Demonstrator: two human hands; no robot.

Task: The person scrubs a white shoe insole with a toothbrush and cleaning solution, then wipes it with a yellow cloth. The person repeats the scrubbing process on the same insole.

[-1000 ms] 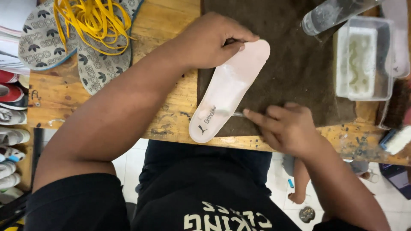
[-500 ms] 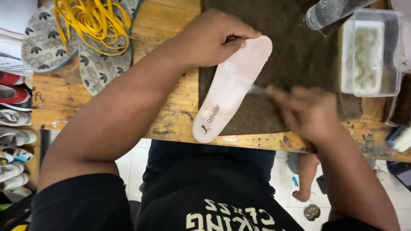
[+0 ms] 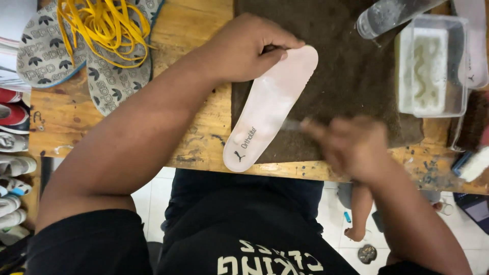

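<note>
The left hand (image 3: 244,48) pinched the far end of a pale pink foam insole (image 3: 267,109), which lay on a dark brown mat (image 3: 351,86) on the wooden table (image 3: 198,137). At the insole's three o'clock, the blurred right hand (image 3: 351,145) gripped a thin tool whose tip touched the insole's edge.

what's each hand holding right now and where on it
The left hand pins the white insole at its far end. The right hand is blurred; it seems to grip a thin tool at the insole's edge.
</note>
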